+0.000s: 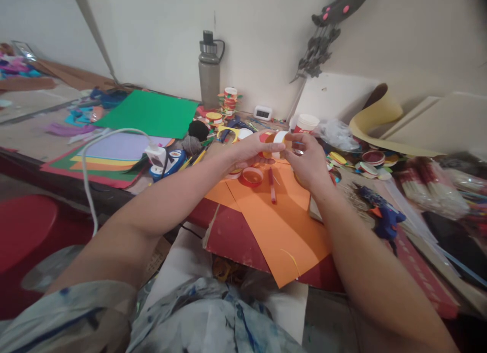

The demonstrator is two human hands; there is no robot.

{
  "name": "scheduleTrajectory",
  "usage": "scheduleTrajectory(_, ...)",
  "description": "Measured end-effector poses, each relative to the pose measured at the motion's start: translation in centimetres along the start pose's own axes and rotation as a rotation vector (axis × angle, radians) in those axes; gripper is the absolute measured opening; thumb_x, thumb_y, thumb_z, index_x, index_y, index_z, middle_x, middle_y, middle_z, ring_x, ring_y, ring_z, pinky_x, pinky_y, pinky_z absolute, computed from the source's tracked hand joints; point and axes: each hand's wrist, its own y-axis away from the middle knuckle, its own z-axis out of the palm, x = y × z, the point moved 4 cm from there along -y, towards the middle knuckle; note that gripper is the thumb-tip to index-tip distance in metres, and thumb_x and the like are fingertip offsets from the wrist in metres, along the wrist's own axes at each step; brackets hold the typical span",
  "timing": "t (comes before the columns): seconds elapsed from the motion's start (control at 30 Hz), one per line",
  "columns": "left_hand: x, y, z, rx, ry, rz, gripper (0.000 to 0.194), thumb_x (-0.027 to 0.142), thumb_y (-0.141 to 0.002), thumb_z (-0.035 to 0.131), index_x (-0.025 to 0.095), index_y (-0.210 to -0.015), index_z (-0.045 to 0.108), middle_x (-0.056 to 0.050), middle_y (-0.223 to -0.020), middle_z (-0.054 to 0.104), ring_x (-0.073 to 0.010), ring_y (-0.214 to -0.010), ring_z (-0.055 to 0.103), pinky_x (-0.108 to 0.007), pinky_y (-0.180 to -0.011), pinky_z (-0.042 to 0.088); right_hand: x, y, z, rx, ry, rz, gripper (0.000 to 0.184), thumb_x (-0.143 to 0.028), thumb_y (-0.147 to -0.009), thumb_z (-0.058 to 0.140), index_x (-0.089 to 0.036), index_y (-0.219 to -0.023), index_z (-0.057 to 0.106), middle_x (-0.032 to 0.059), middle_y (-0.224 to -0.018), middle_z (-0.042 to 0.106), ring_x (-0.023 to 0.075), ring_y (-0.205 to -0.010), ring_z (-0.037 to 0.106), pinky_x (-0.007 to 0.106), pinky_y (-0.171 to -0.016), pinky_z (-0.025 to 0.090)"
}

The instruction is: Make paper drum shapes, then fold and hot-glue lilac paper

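Between my hands, above the orange paper (281,216), is a small ring (280,137) with a white band and yellow-orange parts. My left hand (253,147) holds it from the left, thumb laid along its front. The fingertips of my right hand (309,160) pinch its right side; part of the ring is hidden behind the fingers. Just below my left hand a red-rimmed ring (252,176) rests on the orange paper. A red pen (272,185) lies beside it, along with a thin yellow paper strip (291,260) near the sheet's front.
A blue glue gun (386,218) lies at the right. Coloured sheets (114,150) and a green sheet (152,112) cover the left, near a power strip (167,163) with a white cable. A grey bottle (209,79) and a white cup (306,122) stand at the back.
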Motion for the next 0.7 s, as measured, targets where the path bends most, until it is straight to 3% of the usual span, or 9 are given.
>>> scheduleTrajectory(0.27,-0.3,-0.5,-0.3,-0.064,-0.004,0.032,0.068,0.044,-0.072,0.109,0.021,-0.128,0.079,-0.008,-0.11,0.082,-0.0136,-0.089,0.074,-0.026,-0.076,0.057,-0.2,0.3,-0.2,0.052,0.047,-0.056,0.044,-0.053,-0.084,0.086,-0.025,-0.115,0.072,0.0123,-0.132,0.073,0.0268,-0.112,0.075,0.048,-0.093,0.069)
scheduleTrajectory(0.4,-0.1,-0.4,-0.5,-0.032,-0.031,0.024,0.067,0.042,-0.074,0.108,0.021,-0.13,0.078,-0.007,-0.112,0.082,-0.0126,-0.09,0.074,-0.025,-0.077,0.058,-0.1,0.2,-0.5,0.105,0.049,-0.069,0.041,-0.054,-0.084,0.086,-0.026,-0.109,0.069,0.0095,-0.124,0.072,0.0258,-0.112,0.073,0.045,-0.091,0.068)
scheduleTrajectory(0.53,0.3,-0.2,-0.5,-0.03,-0.038,0.022,0.063,0.039,-0.075,0.106,0.022,-0.129,0.078,-0.008,-0.117,0.083,-0.0144,-0.096,0.076,-0.024,-0.078,0.06,-0.1,-0.1,-0.7,0.111,0.002,-0.031,0.035,-0.05,-0.081,0.084,-0.027,-0.101,0.064,0.0045,-0.11,0.073,0.023,-0.101,0.073,0.039,-0.083,0.065)
scheduleTrajectory(0.7,0.2,-0.3,-1.0,-0.011,0.019,-0.04,0.041,0.035,-0.086,0.096,0.017,-0.119,0.079,-0.011,-0.11,0.085,-0.0181,-0.093,0.079,-0.031,-0.084,0.067,0.1,-0.5,-0.7,0.091,-0.208,0.047,0.036,-0.045,-0.073,0.086,-0.028,-0.088,0.058,-0.0007,-0.087,0.068,0.0184,-0.079,0.067,0.036,-0.075,0.061)
